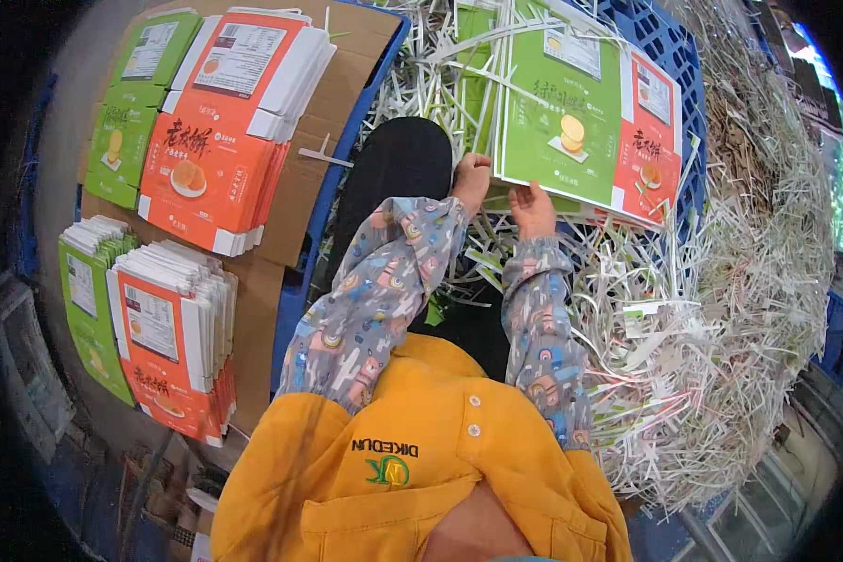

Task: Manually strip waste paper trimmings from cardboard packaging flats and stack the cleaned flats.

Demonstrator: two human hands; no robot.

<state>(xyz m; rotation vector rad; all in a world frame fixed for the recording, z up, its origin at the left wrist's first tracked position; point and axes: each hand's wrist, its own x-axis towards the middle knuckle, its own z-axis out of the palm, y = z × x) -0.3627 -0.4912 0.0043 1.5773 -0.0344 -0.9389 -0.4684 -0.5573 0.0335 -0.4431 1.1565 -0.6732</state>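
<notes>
In front of me lies a stack of flat printed box sheets [557, 117], green on the left with a red-orange panel [651, 140] on the right, white along the edges. My left hand [473, 181] is closed at the stack's near left corner, its fingers curled against the sheet edges. Beside it, my right hand [532, 208] has its fingers bent over the near edge of the sheets, with the palm below. The undersides of the sheets and part of my fingers are hidden. Patterned grey sleeve covers run up both forearms.
Thin paper offcut strips [665, 347] heap up at the right, around a blue plastic crate or pallet [688, 112]. To the left, stacks of red-orange sheets [206, 159] and green sheets [122, 150] rest on brown cardboard [272, 272]. My dark-clad knee [398, 164] stands between.
</notes>
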